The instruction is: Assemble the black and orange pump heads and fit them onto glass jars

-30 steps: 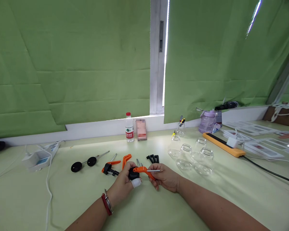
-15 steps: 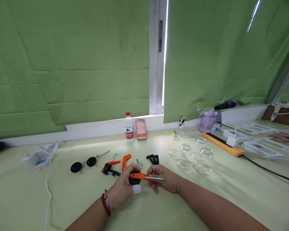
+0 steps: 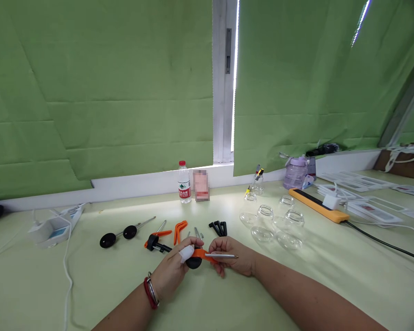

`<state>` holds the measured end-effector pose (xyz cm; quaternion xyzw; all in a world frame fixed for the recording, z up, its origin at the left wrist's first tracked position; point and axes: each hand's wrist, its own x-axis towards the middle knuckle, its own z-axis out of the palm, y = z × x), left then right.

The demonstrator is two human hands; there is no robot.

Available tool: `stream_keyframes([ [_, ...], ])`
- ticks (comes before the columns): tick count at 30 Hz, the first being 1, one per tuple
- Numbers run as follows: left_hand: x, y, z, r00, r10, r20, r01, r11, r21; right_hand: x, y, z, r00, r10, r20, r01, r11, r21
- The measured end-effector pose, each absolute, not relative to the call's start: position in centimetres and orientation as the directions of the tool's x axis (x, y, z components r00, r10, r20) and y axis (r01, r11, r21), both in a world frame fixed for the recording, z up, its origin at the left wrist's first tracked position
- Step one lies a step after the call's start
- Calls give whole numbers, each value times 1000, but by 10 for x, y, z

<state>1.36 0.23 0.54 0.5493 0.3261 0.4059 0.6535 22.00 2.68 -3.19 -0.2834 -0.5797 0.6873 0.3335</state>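
Note:
My left hand (image 3: 169, 271), its thumb wrapped in a white bandage (image 3: 186, 253), is closed on an orange plastic lever (image 3: 200, 253) and a black round part (image 3: 194, 263) beneath it. Fingers of my right hand (image 3: 239, 258) pinch the lever's other end. A thin metal rod (image 3: 222, 255) with a brass-coloured tip lies across those fingers, pointing right. Just left of my left hand is a black cap with a stem (image 3: 153, 242). Beyond my hands lie another orange lever (image 3: 180, 231), small metal pieces (image 3: 198, 232) and several black elbow-shaped pieces (image 3: 219, 227).
Two black discs with metal rods (image 3: 130, 232) lie to the left, near a white power strip (image 3: 55, 227). Several clear jars (image 3: 264, 224) stand to the right, before an orange power strip (image 3: 319, 207). A water bottle (image 3: 184, 186) stands at the back.
My bandaged left thumb has moved up from below the black round part onto the orange lever. Another person's hand at the far right has left the view.

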Motion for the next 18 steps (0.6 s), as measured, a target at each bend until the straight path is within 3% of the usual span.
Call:
stream_keyframes([
  [5,10,10,7,373,927,48,-292,68,954,216,29,-35,-559,828,-41,-71,-98,-993],
  [7,7,14,8,298,952,63,-338,43,940,214,30,-38,-492,869,-53,34,-42,-999],
  [9,3,18,9,227,971,73,-381,19,924,212,31,-40,-415,910,22,216,122,-969],
  [13,-3,25,11,154,982,114,-468,-29,883,205,35,-40,-396,870,293,575,484,-659],
  [18,-6,29,9,132,982,136,-527,-46,849,192,43,-37,-429,863,266,791,502,-350],
])
